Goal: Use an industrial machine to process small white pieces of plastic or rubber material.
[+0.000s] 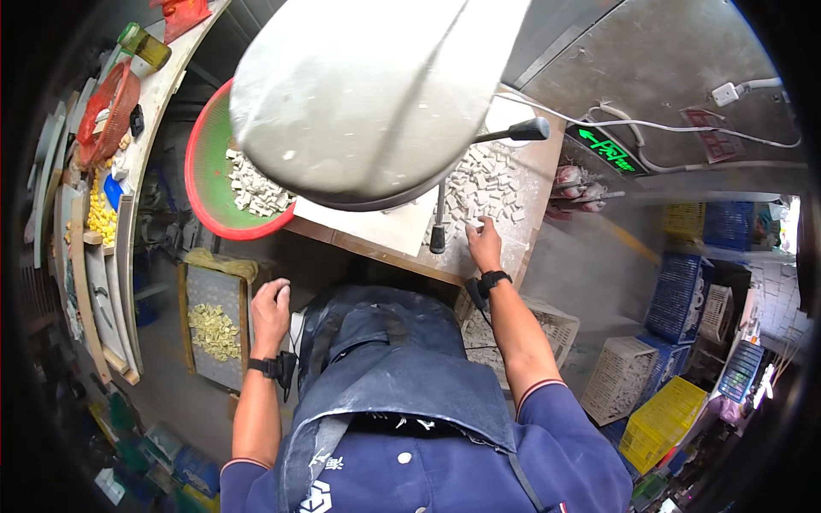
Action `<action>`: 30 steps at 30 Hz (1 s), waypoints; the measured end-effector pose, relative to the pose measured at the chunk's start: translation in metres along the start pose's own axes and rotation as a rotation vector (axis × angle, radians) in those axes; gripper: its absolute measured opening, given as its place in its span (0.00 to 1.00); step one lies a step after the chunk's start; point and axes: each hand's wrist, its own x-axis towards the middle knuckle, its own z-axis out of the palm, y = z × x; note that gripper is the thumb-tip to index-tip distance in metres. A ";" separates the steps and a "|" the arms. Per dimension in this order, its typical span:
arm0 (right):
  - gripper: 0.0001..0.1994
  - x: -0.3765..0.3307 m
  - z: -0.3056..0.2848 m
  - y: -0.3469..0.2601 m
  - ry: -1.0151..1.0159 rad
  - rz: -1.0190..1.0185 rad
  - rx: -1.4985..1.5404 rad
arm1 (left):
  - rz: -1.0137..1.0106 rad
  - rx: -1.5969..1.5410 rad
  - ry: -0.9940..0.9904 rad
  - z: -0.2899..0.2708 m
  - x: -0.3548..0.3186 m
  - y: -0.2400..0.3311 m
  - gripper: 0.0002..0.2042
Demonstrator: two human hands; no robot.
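Note:
My right hand reaches onto the dusty workbench and rests its fingers at the near edge of a heap of small pale square pieces. I cannot tell whether it grips a piece. My left hand hangs below the bench edge with curled fingers, above a wooden-framed mesh tray that carries yellowish pieces. A large grey machine housing fills the top middle, with a black-knobbed lever and a second lever beside my right hand.
A red-rimmed green basin with pale pieces sits at the bench's left end. A long shelf on the left holds a red basket, a bottle and yellow pieces. White, blue and yellow plastic crates stand on the floor at right.

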 end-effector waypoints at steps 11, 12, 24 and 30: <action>0.14 0.051 0.016 0.012 0.123 -0.113 -0.157 | -0.136 0.029 -0.068 -0.001 -0.025 0.043 0.07; 0.13 0.053 0.014 0.022 0.158 -0.159 -0.139 | -0.129 0.024 -0.077 0.000 -0.020 0.049 0.07; 0.15 -0.121 -0.070 -0.073 -0.148 0.047 0.951 | 0.345 -0.294 -0.363 -0.005 0.033 0.157 0.07; 0.15 -0.183 -0.065 -0.139 -0.318 0.044 1.276 | 0.547 -0.403 -0.585 0.008 0.045 0.164 0.17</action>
